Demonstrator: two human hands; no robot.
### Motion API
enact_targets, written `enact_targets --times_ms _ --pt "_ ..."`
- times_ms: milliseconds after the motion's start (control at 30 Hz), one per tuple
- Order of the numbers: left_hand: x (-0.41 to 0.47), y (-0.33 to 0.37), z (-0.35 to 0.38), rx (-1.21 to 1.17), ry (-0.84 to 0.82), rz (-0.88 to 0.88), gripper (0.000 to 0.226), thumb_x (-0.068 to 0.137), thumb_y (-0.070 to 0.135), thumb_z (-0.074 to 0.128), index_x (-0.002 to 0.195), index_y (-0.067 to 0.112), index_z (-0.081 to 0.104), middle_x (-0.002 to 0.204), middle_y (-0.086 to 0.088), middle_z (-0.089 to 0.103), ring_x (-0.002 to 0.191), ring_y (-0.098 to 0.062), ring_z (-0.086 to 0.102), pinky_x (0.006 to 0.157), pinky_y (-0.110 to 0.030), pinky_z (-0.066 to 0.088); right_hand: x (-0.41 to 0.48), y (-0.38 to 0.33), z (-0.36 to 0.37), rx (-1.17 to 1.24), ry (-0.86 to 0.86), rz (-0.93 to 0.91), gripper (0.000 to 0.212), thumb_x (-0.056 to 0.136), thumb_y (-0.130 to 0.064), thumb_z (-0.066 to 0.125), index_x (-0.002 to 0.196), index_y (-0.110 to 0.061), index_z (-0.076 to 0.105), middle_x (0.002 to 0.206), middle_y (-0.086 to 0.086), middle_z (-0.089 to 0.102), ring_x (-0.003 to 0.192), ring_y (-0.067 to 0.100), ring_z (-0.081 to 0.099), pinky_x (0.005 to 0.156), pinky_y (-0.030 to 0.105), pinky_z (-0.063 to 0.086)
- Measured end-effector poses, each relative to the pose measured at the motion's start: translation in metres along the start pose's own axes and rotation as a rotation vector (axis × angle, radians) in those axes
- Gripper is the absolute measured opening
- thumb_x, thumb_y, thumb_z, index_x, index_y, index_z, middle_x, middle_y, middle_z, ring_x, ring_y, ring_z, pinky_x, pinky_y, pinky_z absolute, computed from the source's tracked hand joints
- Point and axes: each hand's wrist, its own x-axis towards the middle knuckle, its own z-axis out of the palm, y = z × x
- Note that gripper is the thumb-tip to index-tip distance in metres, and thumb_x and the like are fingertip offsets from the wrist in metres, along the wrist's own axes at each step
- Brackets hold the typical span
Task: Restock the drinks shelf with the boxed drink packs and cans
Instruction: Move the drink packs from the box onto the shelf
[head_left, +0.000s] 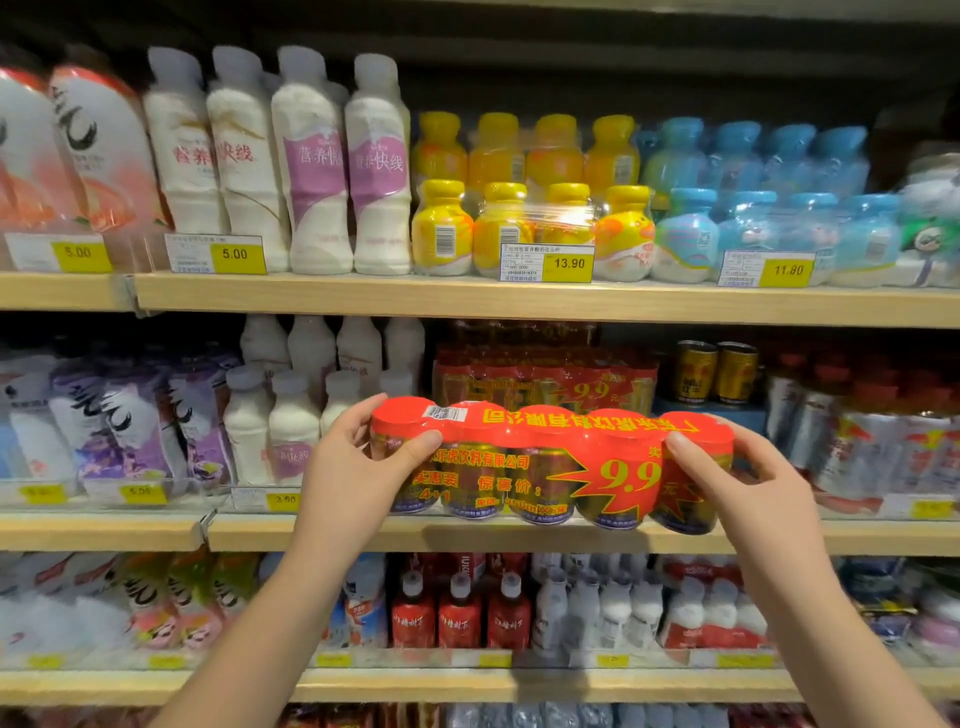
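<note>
Holding the can pack (550, 467) upright — long axis left-right — left hand (358, 467) and right hand (748, 483) clasp its ends.

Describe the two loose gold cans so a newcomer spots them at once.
Find the second wooden shelf down, where the left hand and right hand hold a red 9.9 multipack. Just above the right hand, two gold cans stand together on a blue box. Only they are bare gold; neighbours are red-wrapped packs and bottles.

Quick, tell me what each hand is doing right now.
Left hand: grips the left end of the red can pack.
Right hand: grips its right end.
</note>
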Motion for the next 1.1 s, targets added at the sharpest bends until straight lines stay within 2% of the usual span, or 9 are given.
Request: enact_targets --times_ms 133,233,333,400,533,700,800,900,1100 --pt "0.008 0.000 0.015 0.009 0.021 -0.005 0.075 0.074 0.041 0.085 0.139 0.025 0.053 0.118 0.018 0.063 0.110 0.002 0.061 0.089 -0.022 0.050 0.024 0.004 -0.003 -0.012 0.007 -0.015 0.055 0.076 -0.045 0.086 0.127 -0.034 0.066 0.114 -0.015 0.071 0.109 0.008 0.066 0.083 0.030 0.053" --pt "0.016 0.000 0.027 0.029 0.033 -0.004 0.073 0.075 0.040 0.084 0.139 0.025 0.052 0.111 0.024 0.061 0.103 0.008 0.058 0.082 -0.017 0.048 0.040 0.009 -0.005 0.002 -0.007 -0.027 0.053 0.077 -0.044 0.086 0.124 -0.035 0.065 0.114 -0.016 0.070 0.109 0.007 0.065 0.084 0.030 0.053" --pt "0.023 -0.006 0.039 0.041 0.047 -0.023 0.076 0.072 0.047 0.084 0.138 0.026 0.053 0.120 0.013 0.067 0.110 -0.004 0.064 0.094 -0.033 0.055 0.056 0.018 -0.007 0.017 -0.029 -0.041 0.049 0.077 -0.042 0.085 0.121 -0.038 0.065 0.114 -0.014 0.071 0.109 0.009 0.066 0.081 0.028 0.053" --pt "0.025 -0.009 0.046 0.045 0.057 -0.039 0.074 0.072 0.047 0.084 0.137 0.027 0.054 0.120 0.013 0.067 0.109 -0.006 0.065 0.096 -0.038 0.055 0.067 0.026 -0.008 0.020 -0.036 -0.041 0.044 0.076 -0.045 0.086 0.116 -0.043 0.066 0.116 -0.013 0.072 0.113 0.012 0.067 0.089 0.037 0.056" --pt "0.032 -0.012 0.061 0.082 0.092 -0.050 0.071 0.076 0.044 0.082 0.138 0.027 0.051 0.124 0.008 0.067 0.110 -0.007 0.064 0.096 -0.034 0.054 0.086 0.041 -0.007 0.007 -0.049 -0.023 0.044 0.074 -0.049 0.086 0.114 -0.045 0.068 0.117 -0.014 0.073 0.116 0.012 0.067 0.101 0.046 0.055" --pt "0.041 -0.020 0.078 0.155 0.112 -0.049 0.085 0.081 0.043 0.079 0.152 0.017 0.038 0.141 0.000 0.058 0.125 -0.014 0.058 0.105 -0.034 0.047 0.105 0.057 -0.002 0.008 -0.079 -0.007 0.034 0.078 -0.041 0.085 0.107 -0.041 0.067 0.110 -0.020 0.071 0.110 0.004 0.065 0.101 0.039 0.051" --pt "0.049 -0.024 0.085 0.195 0.125 -0.049 0.089 0.082 0.042 0.079 0.154 0.013 0.035 0.146 -0.002 0.054 0.131 -0.017 0.054 0.105 -0.031 0.043 0.115 0.067 0.001 -0.028 -0.075 0.001 0.049 0.081 -0.042 0.083 0.125 -0.032 0.064 0.117 -0.022 0.061 0.120 0.008 0.055 0.106 0.037 0.043" --pt "0.056 -0.031 0.091 0.223 0.138 -0.059 0.088 0.082 0.043 0.078 0.152 0.011 0.036 0.138 0.000 0.058 0.128 -0.018 0.056 0.103 -0.032 0.046 0.125 0.077 0.004 -0.058 -0.102 0.035 0.027 0.082 -0.044 0.083 0.103 -0.035 0.069 0.103 -0.022 0.070 0.106 0.006 0.065 0.099 0.039 0.048" --pt "0.064 -0.046 0.101 0.327 0.152 -0.081 0.091 0.074 0.063 0.075 0.144 0.014 0.045 0.124 0.000 0.067 0.114 -0.019 0.063 0.097 -0.044 0.054 0.137 0.097 0.009 -0.129 -0.079 0.049 0.063 0.077 -0.056 0.082 0.129 -0.027 0.063 0.112 -0.012 0.069 0.103 0.010 0.064 0.098 0.042 0.052"
